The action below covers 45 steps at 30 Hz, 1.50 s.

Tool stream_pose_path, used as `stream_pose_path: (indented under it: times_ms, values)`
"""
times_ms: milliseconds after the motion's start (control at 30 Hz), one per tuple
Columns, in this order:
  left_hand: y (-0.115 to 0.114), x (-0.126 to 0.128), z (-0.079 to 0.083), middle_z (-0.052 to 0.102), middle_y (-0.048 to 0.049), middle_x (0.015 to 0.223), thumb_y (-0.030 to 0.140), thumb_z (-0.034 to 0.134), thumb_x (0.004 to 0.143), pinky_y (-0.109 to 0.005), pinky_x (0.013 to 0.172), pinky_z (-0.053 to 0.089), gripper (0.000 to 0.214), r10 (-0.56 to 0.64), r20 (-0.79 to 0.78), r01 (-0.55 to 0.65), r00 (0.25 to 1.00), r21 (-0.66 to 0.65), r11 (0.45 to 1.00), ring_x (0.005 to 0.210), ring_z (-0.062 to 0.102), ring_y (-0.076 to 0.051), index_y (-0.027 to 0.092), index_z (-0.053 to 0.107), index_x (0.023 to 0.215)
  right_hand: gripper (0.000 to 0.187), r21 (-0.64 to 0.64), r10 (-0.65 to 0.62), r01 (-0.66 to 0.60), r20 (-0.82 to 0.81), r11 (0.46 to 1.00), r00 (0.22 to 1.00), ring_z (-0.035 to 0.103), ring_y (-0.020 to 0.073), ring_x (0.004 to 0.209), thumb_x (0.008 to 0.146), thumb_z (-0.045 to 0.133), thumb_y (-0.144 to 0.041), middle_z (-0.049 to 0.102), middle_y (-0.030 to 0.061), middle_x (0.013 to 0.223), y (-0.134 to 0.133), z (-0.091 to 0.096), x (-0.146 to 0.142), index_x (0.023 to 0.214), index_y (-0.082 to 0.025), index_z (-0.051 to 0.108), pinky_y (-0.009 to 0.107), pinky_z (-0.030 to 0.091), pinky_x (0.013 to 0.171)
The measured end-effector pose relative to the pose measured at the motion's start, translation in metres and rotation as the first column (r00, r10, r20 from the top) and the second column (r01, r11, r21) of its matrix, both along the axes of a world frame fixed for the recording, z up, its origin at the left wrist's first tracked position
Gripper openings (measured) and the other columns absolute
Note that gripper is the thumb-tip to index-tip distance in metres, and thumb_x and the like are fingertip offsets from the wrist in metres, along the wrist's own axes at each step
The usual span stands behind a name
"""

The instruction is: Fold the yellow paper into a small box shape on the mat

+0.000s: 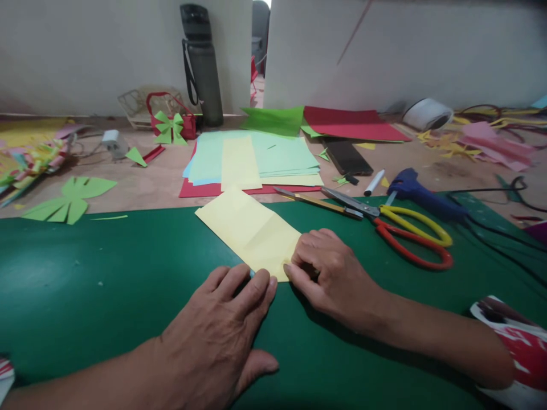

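Closest in, the left hand (226, 324) lies palm down, fingers flat with the tips at the near edge of the yellow paper (243, 222), thumb out to the side, not gripping. There's a speck of something blue (252, 274) by those fingers, can't tell what. The right hand (337, 279) has thumb and forefinger pinched on the paper's right near corner.

Imo it's an edge-working step, so I'd press firmly on the left and only lightly pinch on the right, lining up the edges before any hard crease. The sheet already has faint creases across it, so I'd go easy there. The paper sits slantwise on the green mat (106, 296); squaring it to you might help.

Bit further out, the scissors (374, 210) and blue glue gun (431, 196) are off to the right, so elbow room's ok. Behind, the stack of coloured sheets (290, 156) on the tabletop (160, 188) comes right up near the paper's far end, so watch for snagging.
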<state>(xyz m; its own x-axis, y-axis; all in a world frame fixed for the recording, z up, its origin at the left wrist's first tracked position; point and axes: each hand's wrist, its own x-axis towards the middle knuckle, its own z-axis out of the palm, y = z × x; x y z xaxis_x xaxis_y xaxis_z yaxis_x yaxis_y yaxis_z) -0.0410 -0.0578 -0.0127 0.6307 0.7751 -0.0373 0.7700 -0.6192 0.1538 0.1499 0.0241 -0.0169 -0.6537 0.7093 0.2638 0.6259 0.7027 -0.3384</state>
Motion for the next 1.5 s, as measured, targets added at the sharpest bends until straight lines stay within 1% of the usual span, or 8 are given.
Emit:
stream_pose_path:
  times_ms: [433, 567, 667, 800, 933, 1233, 1367, 1500]
  values:
    - [0.002, 0.002, 0.002, 0.046, -0.0109, 0.123, 0.073, 0.026, 0.077, -0.047, 0.087, 0.031, 0.081, 0.028, 0.042, -0.024, 0.999, -0.092, 0.995, 0.101, 0.037, -0.030, 0.013, 0.034, 0.132, 0.025, 0.010, -0.049, 0.048, 0.088, 0.999, 0.995, 0.038, 0.0112, 0.059, 0.077, 0.052, -0.018, 0.043, -0.0029, 0.056, 0.000, 0.004, 0.000, 0.055, -0.017, 0.040, 0.030, 0.026, 0.067]
    - [0.001, 0.001, 0.003, 0.046, -0.0100, 0.122, 0.074, 0.026, 0.076, -0.047, 0.085, 0.032, 0.081, 0.031, 0.071, -0.024, 0.997, -0.102, 0.995, 0.099, 0.037, -0.029, 0.014, 0.036, 0.130, 0.014, 0.013, -0.062, 0.061, 0.085, 0.998, 0.994, 0.042, 0.0122, 0.061, 0.078, 0.053, -0.018, 0.049, -0.0021, 0.061, 0.004, 0.003, 0.004, 0.064, -0.016, 0.048, 0.030, 0.027, 0.068]
    - [0.000, 0.000, 0.003, 0.046, -0.0105, 0.123, 0.073, 0.028, 0.077, -0.047, 0.087, 0.032, 0.080, 0.036, 0.086, -0.029, 0.996, -0.084, 0.996, 0.100, 0.037, -0.029, 0.014, 0.036, 0.131, 0.012, 0.134, 0.059, -0.065, 0.046, 0.989, 0.997, 0.044, 0.0139, 0.064, 0.083, 0.045, -0.013, 0.051, -0.0001, 0.065, 0.006, 0.001, 0.009, 0.086, -0.016, 0.056, 0.031, 0.029, 0.069]
    - [0.000, 0.002, 0.005, 0.045, -0.0108, 0.122, 0.071, 0.028, 0.079, -0.048, 0.087, 0.032, 0.078, 0.046, 0.103, -0.040, 0.994, -0.065, 0.997, 0.099, 0.037, -0.029, 0.015, 0.035, 0.132, 0.026, 0.315, 0.342, -0.397, 0.214, 0.862, 0.915, 0.043, 0.0171, 0.068, 0.088, 0.035, -0.010, 0.053, 0.0059, 0.074, 0.003, 0.004, 0.012, 0.095, -0.015, 0.059, 0.033, 0.031, 0.069]
    - [-0.001, 0.005, 0.006, 0.047, -0.0109, 0.118, 0.070, 0.029, 0.079, -0.049, 0.085, 0.034, 0.076, 0.058, 0.102, -0.053, 0.993, -0.053, 0.997, 0.097, 0.038, -0.029, 0.015, 0.036, 0.131, 0.023, 0.345, 0.351, -0.483, 0.379, 0.805, 0.856, 0.044, 0.0203, 0.074, 0.088, 0.039, -0.014, 0.056, 0.0087, 0.078, -0.003, 0.010, 0.013, 0.097, -0.011, 0.059, 0.038, 0.032, 0.073]
    - [-0.011, -0.001, 0.009, 0.049, -0.0142, 0.116, 0.057, 0.032, 0.087, -0.047, 0.091, 0.033, 0.057, 0.011, 0.122, -0.011, 0.993, 0.001, 1.000, 0.105, 0.038, -0.030, 0.011, 0.048, 0.117, 0.027, 0.355, 0.143, -0.350, 0.496, 0.867, 0.857, 0.047, 0.0216, 0.077, 0.084, 0.043, -0.011, 0.057, 0.0090, 0.087, -0.009, 0.013, 0.016, 0.108, -0.013, 0.057, 0.042, 0.028, 0.080]
    - [-0.011, -0.002, 0.009, 0.048, -0.0134, 0.114, 0.054, 0.034, 0.087, -0.044, 0.092, 0.034, 0.052, 0.040, 0.195, -0.043, 0.980, 0.009, 0.999, 0.102, 0.039, -0.027, 0.013, 0.045, 0.116, 0.030, 0.367, 0.159, -0.366, 0.486, 0.855, 0.859, 0.047, 0.0215, 0.077, 0.082, 0.041, -0.007, 0.057, 0.0100, 0.087, -0.008, 0.009, 0.017, 0.108, -0.011, 0.057, 0.041, 0.028, 0.080]
    - [-0.008, 0.001, 0.010, 0.046, -0.0126, 0.110, 0.061, 0.033, 0.084, -0.046, 0.086, 0.037, 0.058, 0.045, 0.140, -0.047, 0.989, 0.014, 0.999, 0.097, 0.040, -0.028, 0.015, 0.044, 0.118, 0.035, 0.315, 0.178, -0.360, 0.483, 0.878, 0.857, 0.048, 0.0212, 0.078, 0.078, 0.041, -0.003, 0.058, 0.0098, 0.088, -0.006, 0.012, 0.019, 0.108, -0.011, 0.057, 0.039, 0.030, 0.079]
